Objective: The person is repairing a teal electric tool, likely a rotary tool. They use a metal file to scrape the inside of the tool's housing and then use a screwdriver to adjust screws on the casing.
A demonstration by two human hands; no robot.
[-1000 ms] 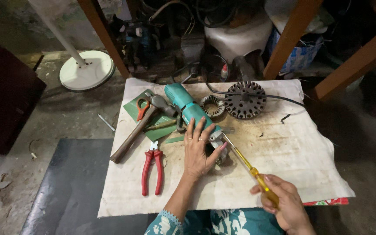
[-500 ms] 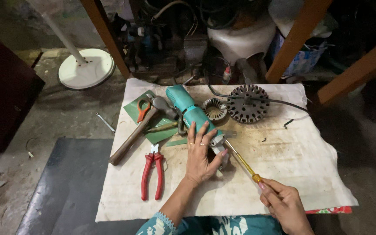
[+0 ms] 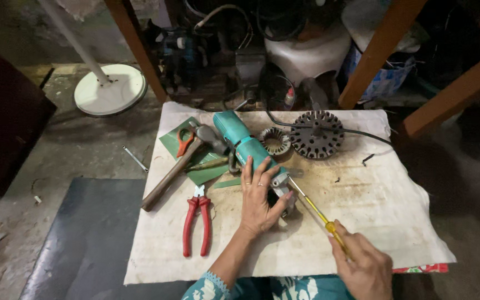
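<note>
The teal plastic-bodied angle grinder (image 3: 246,147) lay slantwise on the stained white cloth (image 3: 362,222), cord end far, metal head near. The left hand (image 3: 259,197) pressed flat over that head, fingers spread and curled around it. Right of the grinder, the right hand (image 3: 365,269) was closed around the yellow-handled screwdriver (image 3: 315,209) — its tip met the grinder's head. Left of the grinder lay red-handled pliers (image 3: 196,223) and a wooden-handled hammer (image 3: 176,169); just beyond it, a dark round slotted motor core (image 3: 316,135).
</note>
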